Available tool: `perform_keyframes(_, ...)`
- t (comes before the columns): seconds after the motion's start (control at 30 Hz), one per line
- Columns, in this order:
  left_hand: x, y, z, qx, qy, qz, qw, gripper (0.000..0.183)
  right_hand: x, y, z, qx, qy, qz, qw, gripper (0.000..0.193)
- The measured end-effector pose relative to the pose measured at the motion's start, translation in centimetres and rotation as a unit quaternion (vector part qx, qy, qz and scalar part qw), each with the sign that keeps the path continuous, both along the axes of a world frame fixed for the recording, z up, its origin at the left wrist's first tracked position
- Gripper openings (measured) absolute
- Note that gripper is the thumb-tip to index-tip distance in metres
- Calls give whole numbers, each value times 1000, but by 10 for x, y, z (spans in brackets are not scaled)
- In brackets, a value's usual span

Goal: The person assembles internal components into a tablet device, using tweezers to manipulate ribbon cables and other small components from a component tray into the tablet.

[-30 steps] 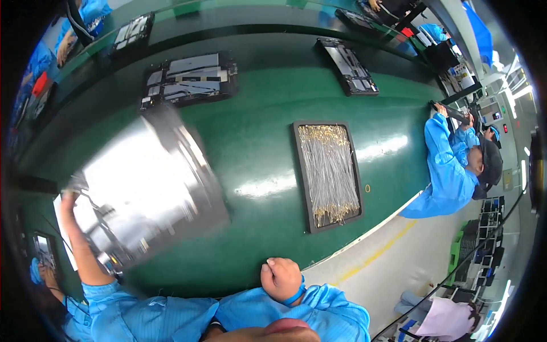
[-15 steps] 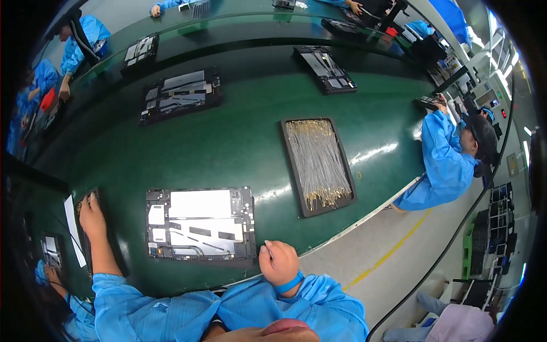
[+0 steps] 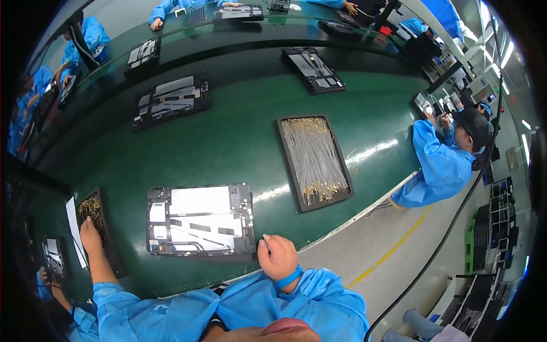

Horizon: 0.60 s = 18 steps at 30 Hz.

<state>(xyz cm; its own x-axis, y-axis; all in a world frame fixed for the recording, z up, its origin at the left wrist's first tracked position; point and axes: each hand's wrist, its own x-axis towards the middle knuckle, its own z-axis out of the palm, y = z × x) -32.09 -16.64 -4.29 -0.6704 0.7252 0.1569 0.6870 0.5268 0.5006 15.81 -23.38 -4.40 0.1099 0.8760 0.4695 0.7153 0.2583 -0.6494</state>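
Note:
My left hand [image 3: 93, 238] is over the near part of a narrow dark tray [image 3: 111, 251] filled with small gold-coloured parts [image 3: 94, 208]. Its fingers are pressed together, and whatever they may hold is too small to see. In front of me lies an opened tablet-like device [image 3: 200, 219], its silver plates, black strips and dark frame showing. My right hand [image 3: 278, 257] is closed beside the device's near right corner. Something thin and dark shows at its fingers, but I cannot make out what it is. A blue band [image 3: 289, 279] circles that wrist.
A dark tray [image 3: 348, 201] of thin grey cables with gold ends [image 3: 315, 159] lies on the green table [image 3: 239, 142]. Farther off are opened devices [image 3: 172, 100] [image 3: 314, 69]. A person in blue [image 3: 443, 165] works at the right; a white sheet [image 3: 74, 231] lies left.
My left hand has drawn back toward me, uncovering the gold parts in the tray. My right hand stays closed in nearly the same place. Another device has appeared at the far side.

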Motion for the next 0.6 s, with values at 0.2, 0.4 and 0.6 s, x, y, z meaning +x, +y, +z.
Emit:
perform_keyframes(0.2,-19,-6,-4,-64,73,-6,995,38,-1,0,4,-15,-1,1,1000,10)
perform_keyframes(0.4,-17,-21,-3,-88,76,-9,993,35,-3,0,5,-13,-2,-3,1000,10)
perform_keyframes(0.6,-3,-23,18,-34,43,-27,998,36,-2,0,3,-5,-7,-4,1000,11)
